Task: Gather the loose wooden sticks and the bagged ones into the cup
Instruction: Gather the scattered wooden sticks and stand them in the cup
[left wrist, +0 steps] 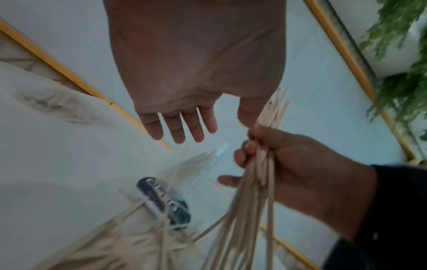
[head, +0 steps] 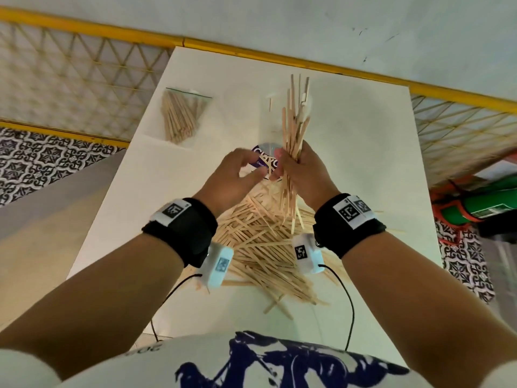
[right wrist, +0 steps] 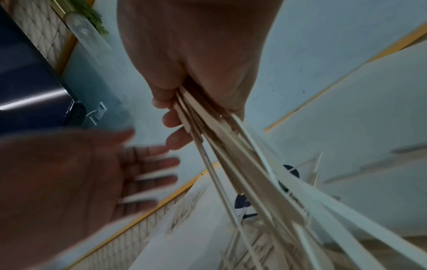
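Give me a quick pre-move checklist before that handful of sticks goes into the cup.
1. Right hand grips the bundle of thin wooden sticks: ok.
2. Bundle tidy: not ok, the sticks splay at both ends.
3. Left hand free to steady the cup: ok, fingers relaxed and holding nothing.
4. Clear plastic cup with the purple label upright with its mouth reachable: cannot tell, transparent and partly hidden by the hands.
5. Loose pile of wooden sticks left on the white table: not ok, many remain.
6. Clear zip bag of sticks emptied: not ok, full, far left.

A white table (head: pixel 363 163) stands against a yellow-framed lattice fence (head: pixel 84 79) on patterned floor tiles (head: pixel 42 152).
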Available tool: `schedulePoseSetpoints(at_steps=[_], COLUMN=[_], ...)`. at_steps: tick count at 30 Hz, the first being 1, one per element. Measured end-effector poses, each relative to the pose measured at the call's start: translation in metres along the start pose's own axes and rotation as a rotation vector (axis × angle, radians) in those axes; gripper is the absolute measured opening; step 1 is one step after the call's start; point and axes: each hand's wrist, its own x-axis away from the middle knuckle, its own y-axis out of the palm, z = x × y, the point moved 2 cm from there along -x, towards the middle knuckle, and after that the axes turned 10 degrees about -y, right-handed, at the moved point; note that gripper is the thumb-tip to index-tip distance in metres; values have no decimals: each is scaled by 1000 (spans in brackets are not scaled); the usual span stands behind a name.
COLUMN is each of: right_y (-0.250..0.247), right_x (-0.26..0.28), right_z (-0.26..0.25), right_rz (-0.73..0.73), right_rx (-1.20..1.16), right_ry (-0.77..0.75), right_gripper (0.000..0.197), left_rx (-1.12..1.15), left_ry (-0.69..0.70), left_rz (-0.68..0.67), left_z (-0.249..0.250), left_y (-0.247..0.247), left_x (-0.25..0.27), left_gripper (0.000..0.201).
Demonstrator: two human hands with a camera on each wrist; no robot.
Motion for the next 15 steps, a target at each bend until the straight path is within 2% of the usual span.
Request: schedulePoseSetpoints(at_steps=[2,3,6,9,12,15], right_y=[9,13,20,19,23,23], right_x=[-2,-3,-5,-5,-7,-14], right_z=[-2,-4,-12,-21,-25,-26], right_rz=[-51,-80,-151,-171,-238,-176], right_rx=[-11,1,79,-6,-4,-87], right_ry=[10,12,3,15,-9,-1], right_gripper=[8,11,10,18,21,10], left_rx=[163,231,356,342,382,507], left_ry=[71,97,97,122,118,65], left_rz=[-68,-108,-112,-37,-34,-81], left_z=[26,39,59,60,57,42], left_y=[2,4,4,1,0,-7], left_x=[-1,-1,-9,-11,-11,-16], left_gripper=[49,52,45,33,25,47])
